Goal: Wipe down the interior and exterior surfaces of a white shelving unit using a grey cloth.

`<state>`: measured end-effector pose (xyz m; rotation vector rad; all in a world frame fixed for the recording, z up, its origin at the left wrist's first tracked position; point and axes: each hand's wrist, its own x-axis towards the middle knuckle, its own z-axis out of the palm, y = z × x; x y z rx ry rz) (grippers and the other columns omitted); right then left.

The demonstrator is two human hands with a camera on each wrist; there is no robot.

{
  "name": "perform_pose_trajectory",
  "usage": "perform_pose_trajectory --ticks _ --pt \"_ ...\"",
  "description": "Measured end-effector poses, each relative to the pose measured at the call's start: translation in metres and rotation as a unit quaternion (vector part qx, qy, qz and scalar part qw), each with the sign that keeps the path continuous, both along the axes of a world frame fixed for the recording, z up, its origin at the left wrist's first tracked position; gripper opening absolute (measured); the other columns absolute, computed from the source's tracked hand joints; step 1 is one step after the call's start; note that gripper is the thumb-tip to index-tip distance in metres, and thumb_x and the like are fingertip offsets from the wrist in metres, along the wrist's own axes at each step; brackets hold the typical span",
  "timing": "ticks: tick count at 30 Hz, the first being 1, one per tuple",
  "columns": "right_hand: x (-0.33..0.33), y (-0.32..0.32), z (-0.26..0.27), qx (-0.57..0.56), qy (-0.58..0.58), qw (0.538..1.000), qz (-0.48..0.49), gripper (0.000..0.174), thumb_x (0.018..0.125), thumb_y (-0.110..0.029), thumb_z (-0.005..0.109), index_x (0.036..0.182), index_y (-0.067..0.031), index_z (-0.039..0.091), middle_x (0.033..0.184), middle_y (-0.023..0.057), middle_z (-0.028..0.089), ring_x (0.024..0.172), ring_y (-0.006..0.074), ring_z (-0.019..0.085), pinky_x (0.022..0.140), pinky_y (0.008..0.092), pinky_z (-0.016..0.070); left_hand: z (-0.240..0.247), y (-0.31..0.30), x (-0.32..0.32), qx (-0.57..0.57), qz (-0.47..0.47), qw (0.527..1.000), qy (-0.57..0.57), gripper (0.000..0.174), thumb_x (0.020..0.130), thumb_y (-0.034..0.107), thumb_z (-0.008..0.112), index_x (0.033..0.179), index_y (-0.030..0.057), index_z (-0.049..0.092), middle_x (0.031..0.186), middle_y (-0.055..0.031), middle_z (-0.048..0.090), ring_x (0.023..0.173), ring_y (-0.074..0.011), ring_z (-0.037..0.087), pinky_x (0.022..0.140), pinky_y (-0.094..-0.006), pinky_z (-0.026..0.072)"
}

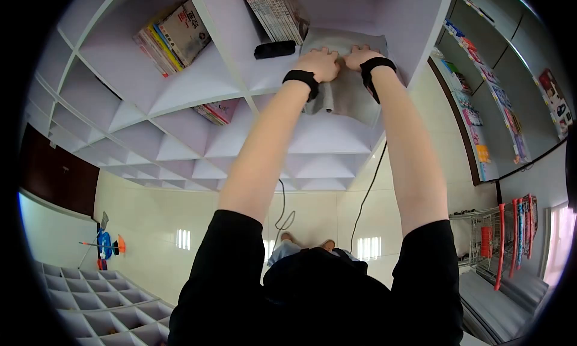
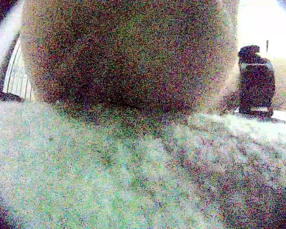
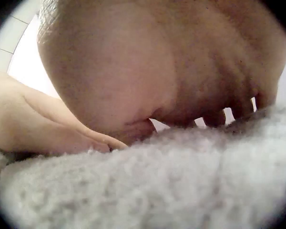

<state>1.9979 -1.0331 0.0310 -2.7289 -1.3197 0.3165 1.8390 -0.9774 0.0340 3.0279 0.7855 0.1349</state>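
A grey cloth (image 1: 351, 93) lies in a shelf compartment and hangs over its front edge in the head view. Both hands rest on it side by side, the left hand (image 1: 321, 64) and the right hand (image 1: 360, 57), fingers spread forward. In the right wrist view the right hand (image 3: 148, 67) presses its fingertips on the fluffy cloth (image 3: 148, 186), with the left hand (image 3: 43, 124) beside it. The left wrist view is grainy; the left hand (image 2: 128, 52) is over the cloth (image 2: 109, 167), its fingers hidden.
Left of the cloth lies a black case (image 1: 274, 49), with upright books (image 1: 273, 14) behind it. More books (image 1: 174, 36) stand in the neighbouring compartment. A divider wall (image 1: 415, 30) closes the right side. Cables (image 1: 368, 192) hang toward the floor.
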Motion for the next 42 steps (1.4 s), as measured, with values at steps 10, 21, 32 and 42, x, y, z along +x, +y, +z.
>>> perform_pose_trajectory --ticks 10,21,32,42 --pt "0.063 0.042 -0.009 -0.047 -0.014 0.999 0.016 0.072 0.101 -0.038 0.042 0.169 -0.0197 0.023 0.176 0.0149 0.016 0.159 0.0429 0.025 0.127 0.0562 0.0269 0.023 0.021 0.050 -0.064 0.048 0.993 0.092 0.058 0.103 0.028 0.045 0.159 0.0127 0.045 0.163 -0.0200 0.043 0.147 -0.0380 0.047 0.118 -0.0497 0.0427" --pt "0.093 0.057 0.017 -0.124 -0.029 0.989 0.081 0.079 0.105 -0.054 0.036 0.170 -0.0150 0.015 0.176 0.0202 0.004 0.160 0.0437 0.019 0.129 0.0537 0.0232 0.033 0.040 0.075 -0.117 0.064 0.990 0.035 0.047 0.087 0.011 0.054 0.128 0.0028 0.075 0.136 -0.0200 0.070 0.128 -0.0371 0.066 0.105 -0.0434 0.0534" --pt "0.106 0.066 0.003 -0.102 -0.044 0.991 0.068 0.083 0.104 -0.063 0.039 0.171 -0.0189 0.015 0.177 0.0171 0.008 0.159 0.0469 0.018 0.129 0.0573 0.0214 0.018 0.057 0.103 -0.122 0.086 0.988 0.034 0.047 0.088 0.019 0.058 0.132 0.0090 0.074 0.145 -0.0168 0.066 0.133 -0.0313 0.064 0.109 -0.0394 0.0502" --pt "0.088 0.042 -0.003 -0.064 -0.042 0.994 0.077 0.075 0.106 -0.052 0.043 0.168 -0.0129 0.025 0.173 0.0245 0.019 0.157 0.0463 0.026 0.127 0.0548 0.0278 0.017 0.035 0.076 -0.104 0.065 0.992 0.032 0.048 0.090 0.015 0.055 0.135 0.0076 0.072 0.149 -0.0175 0.061 0.139 -0.0324 0.058 0.114 -0.0419 0.0451"
